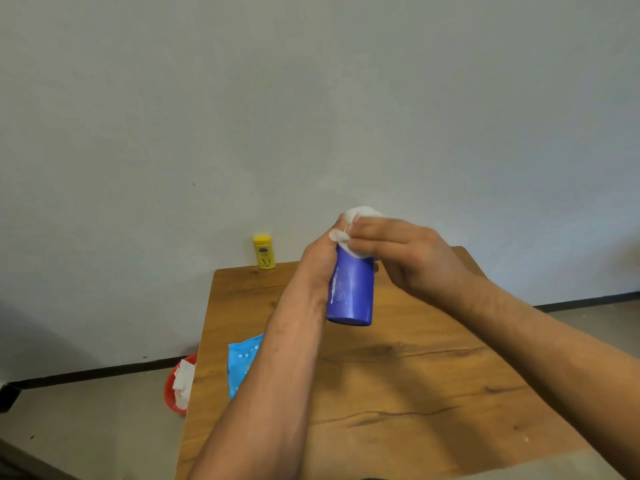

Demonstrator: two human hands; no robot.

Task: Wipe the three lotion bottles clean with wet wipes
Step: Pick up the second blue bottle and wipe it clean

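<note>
Small bottle (264, 252) on table (415, 393), far left — wipes pack (240, 362) nearer, tub (170, 389) leftmost

In front of you stands a plain wall (311, 98), painted a pale grey-white and carrying only one or two tiny dark specks. The worktop (433, 393) is of brown wood with dark grain lines and knots. Its far edge comes close to the wall, but you cannot tell if they touch. Along the foot of the wall runs a dark skirting strip (104, 370), seen on both sides of the worktop. The floor (86, 420) is light grey-beige. The light is soft and even, and shadows on the wood are faint.
</note>
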